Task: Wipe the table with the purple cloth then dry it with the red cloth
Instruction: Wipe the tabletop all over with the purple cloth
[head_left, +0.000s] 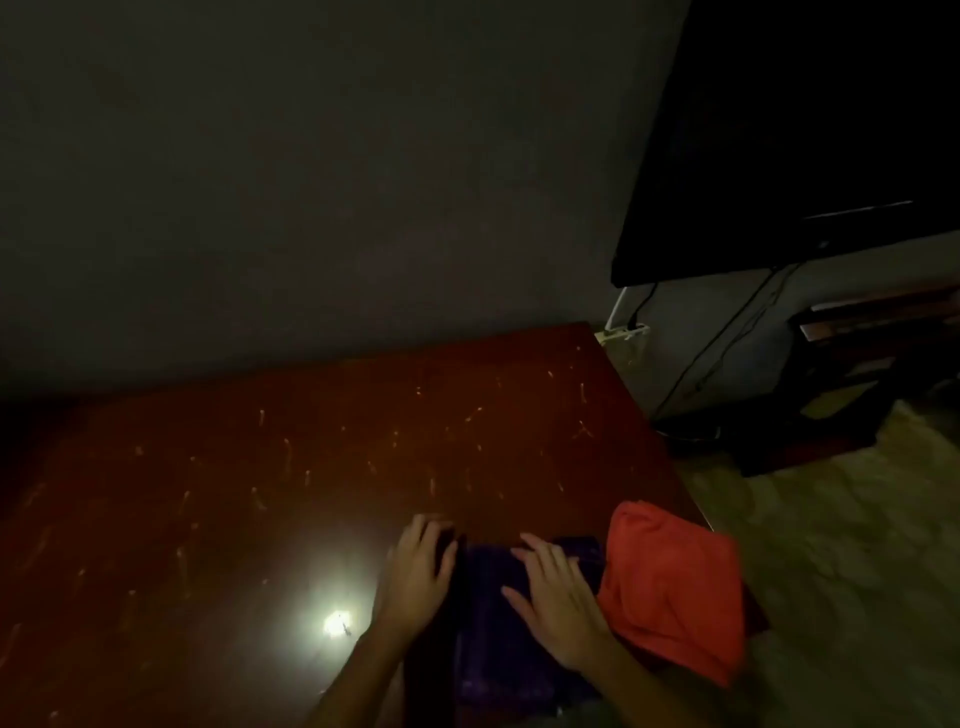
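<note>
Presently, as I read it from my end:

- Purple cloth (498, 613): lies flat, folded I think, on the near right part of the table (260, 493), its right edge touching or tucked under the red cloth. I judge it soft, light and limp; it would bunch if dragged by a corner, so a flat palm on top should move it best.
- Red cloth (675, 587): heaped at the table's right edge, part of it seeming to overhang (it could slide off if nudged). Soft too; best scooped by the middle of the heap.
- Left hand (418, 566): fingers fairly straight, resting at the purple cloth's left edge; I cannot tell whether the tips curl under it.
- Right hand (550, 597): fingers spread and straight, pressing flat on the purple cloth, gripping nothing.
- Table: dark red, glossy, scratched, with a lamp glare near the left hand; likely slick, so the cloth should glide.
- Wiping, in my judgement, has barely begun.
</note>
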